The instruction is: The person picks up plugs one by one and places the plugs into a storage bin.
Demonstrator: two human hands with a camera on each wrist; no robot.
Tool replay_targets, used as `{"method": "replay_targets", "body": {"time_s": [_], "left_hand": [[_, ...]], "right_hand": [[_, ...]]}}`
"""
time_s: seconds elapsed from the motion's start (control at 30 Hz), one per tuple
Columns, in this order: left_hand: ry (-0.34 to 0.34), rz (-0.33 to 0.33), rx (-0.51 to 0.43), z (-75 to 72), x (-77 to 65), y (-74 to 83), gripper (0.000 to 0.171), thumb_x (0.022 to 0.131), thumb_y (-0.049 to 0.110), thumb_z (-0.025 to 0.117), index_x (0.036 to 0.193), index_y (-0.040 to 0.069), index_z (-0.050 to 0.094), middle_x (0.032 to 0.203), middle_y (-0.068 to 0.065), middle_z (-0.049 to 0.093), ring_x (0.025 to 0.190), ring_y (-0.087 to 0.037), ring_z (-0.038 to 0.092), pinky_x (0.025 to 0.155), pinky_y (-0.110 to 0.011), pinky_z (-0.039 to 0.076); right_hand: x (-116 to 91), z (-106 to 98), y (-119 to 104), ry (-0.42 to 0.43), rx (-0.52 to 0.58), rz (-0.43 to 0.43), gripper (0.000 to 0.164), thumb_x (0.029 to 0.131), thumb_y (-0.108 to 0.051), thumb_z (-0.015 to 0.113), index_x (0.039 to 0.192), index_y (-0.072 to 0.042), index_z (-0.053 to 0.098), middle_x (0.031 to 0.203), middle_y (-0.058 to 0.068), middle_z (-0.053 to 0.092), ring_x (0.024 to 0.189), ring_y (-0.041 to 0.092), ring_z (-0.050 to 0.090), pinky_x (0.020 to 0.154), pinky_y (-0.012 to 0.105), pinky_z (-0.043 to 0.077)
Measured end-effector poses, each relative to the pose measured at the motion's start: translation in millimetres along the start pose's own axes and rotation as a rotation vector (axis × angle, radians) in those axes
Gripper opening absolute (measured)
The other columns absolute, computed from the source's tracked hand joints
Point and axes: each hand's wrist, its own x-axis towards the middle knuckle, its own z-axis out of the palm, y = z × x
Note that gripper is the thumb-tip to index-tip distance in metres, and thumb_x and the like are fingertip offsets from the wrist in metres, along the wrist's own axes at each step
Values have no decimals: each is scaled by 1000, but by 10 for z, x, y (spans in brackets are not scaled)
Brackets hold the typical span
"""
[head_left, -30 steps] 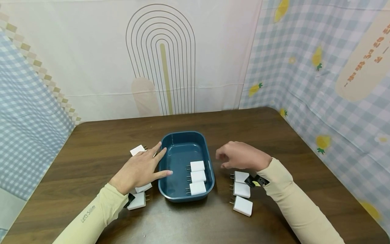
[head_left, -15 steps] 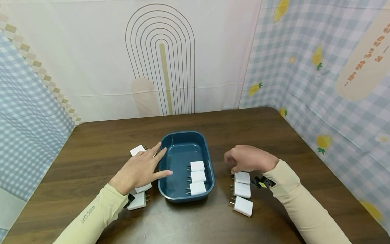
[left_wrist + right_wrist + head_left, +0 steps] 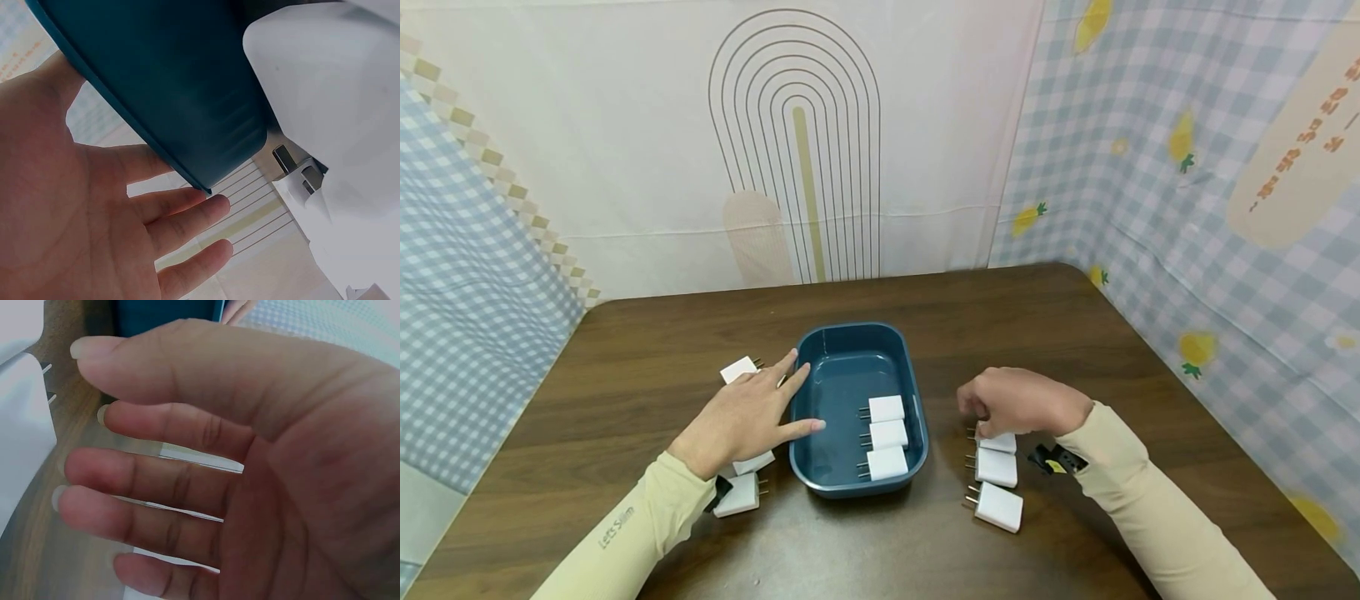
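A dark blue tray point(image 3: 838, 379) stands mid-table with three white plug adapters in a column along its right side, the middle one point(image 3: 888, 434) among them. My left hand point(image 3: 741, 421) spreads its fingers at the tray's left rim, thumb reaching over it; in the left wrist view the straight fingers point(image 3: 181, 222) lie against the rim. Over the far end of the right-hand column of adapters hovers my right hand point(image 3: 1030, 402). Its bent fingers and thumb point(image 3: 144, 369) hold nothing in the right wrist view. It partly covers the farthest adapter point(image 3: 1002, 444).
Two nearer adapters, one in the middle point(image 3: 996, 468) and one at the front point(image 3: 998, 507), complete the right column. On the left, more adapters lie partly under my arm, including a far one point(image 3: 738, 369) and a near one point(image 3: 739, 495). Patterned cloth point(image 3: 940, 142) hangs behind the wooden table point(image 3: 880, 558).
My right hand has moved right, away from the tray, then toward me and over the farthest adapter of the right column. The left hand and the tray have stayed put.
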Motion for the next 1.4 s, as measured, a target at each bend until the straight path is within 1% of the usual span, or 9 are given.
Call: {"method": "replay_targets", "body": {"time_s": [0.27,0.53,0.7,0.93,1.13,1.23,1.4], "left_hand": [[3,4,1,-5,-5,4,92,94,73,48,157,7,36,166,-21,26,146,-40,42,117,-55,39],[3,1,-11,0,-9,9,91,94,72,49,157,8,36,166,-21,25,145,-40,42,117,-55,39],[-11,-5,-19,3,-10,4,92,94,73,47,158,8,36,167,-20,24,146,-40,41,118,-56,38],[-10,-6,-24,3,-13,1,92,94,73,47,158,8,36,167,-20,24,146,-40,41,118,-56,37],[-3,-1,-14,2,-9,2,92,94,73,47,158,8,36,167,-21,25,146,-40,42,118,-55,38],[5,6,-3,1,-7,3,92,94,73,48,157,7,36,166,-21,26,146,-40,42,117,-55,39],[-2,3,-6,0,-7,6,92,94,72,48,157,7,36,166,-21,25,146,-41,42,117,-55,39]], "right_hand": [[0,37,8,-18,-2,-3,22,80,-8,82,100,-13,73,72,-6,54,65,8,48,59,24,43],[26,94,35,-25,-27,-4,23,79,-8,84,98,-13,72,75,-6,57,67,9,50,60,24,45],[44,107,35,-34,-25,8,22,79,-8,84,96,-13,71,76,-6,57,67,10,50,59,24,45],[72,117,44,-42,-39,15,19,79,-7,82,93,-14,72,78,-5,60,67,10,51,58,24,45],[82,119,56,-42,-32,5,16,79,-5,80,86,-16,71,76,-7,59,65,9,49,57,23,43],[84,121,61,-47,-15,17,16,79,-5,79,86,-17,71,77,-7,59,66,10,49,58,24,42],[88,124,75,-48,12,27,17,78,-3,77,88,-16,71,79,-4,59,67,12,49,58,26,43]]}}
